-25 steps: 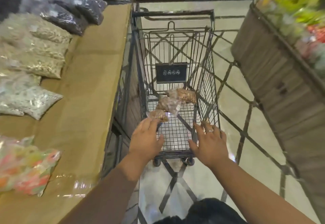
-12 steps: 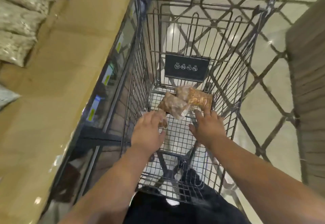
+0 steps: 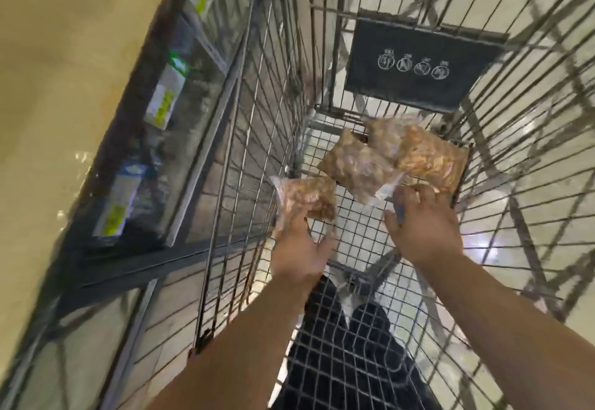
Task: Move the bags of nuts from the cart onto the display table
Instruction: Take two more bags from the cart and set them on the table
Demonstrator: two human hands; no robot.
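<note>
- Change: half a second ago both hands hovered low in the cart (image 3: 254,139) and held nothing. Now the left hand (image 3: 299,250) has the near bag (image 3: 306,195) raised off the wire floor, against the cart's left wall.
- Left fingers (image 3: 297,219) are closed on that bag's lower edge, with the thumb out to the right side.
- The right hand (image 3: 425,224) has reached further in. Its fingers bend over the clear corner of the middle bag (image 3: 357,168) and touch it; I cannot tell whether they have pinched it yet.
- The far bag (image 3: 428,155) lies untouched at the cart's far end, overlapping the middle bag, below the black placard (image 3: 418,62).
- Meaning: the first pick looks secured and the second is under way. No bag in view has reached the desk (image 3: 64,71), which runs along the cart's left side.
- Pose: both forearms extend forward and down into the basket, palms down. The left wrist is near the left wall and the right is further forward.
</note>
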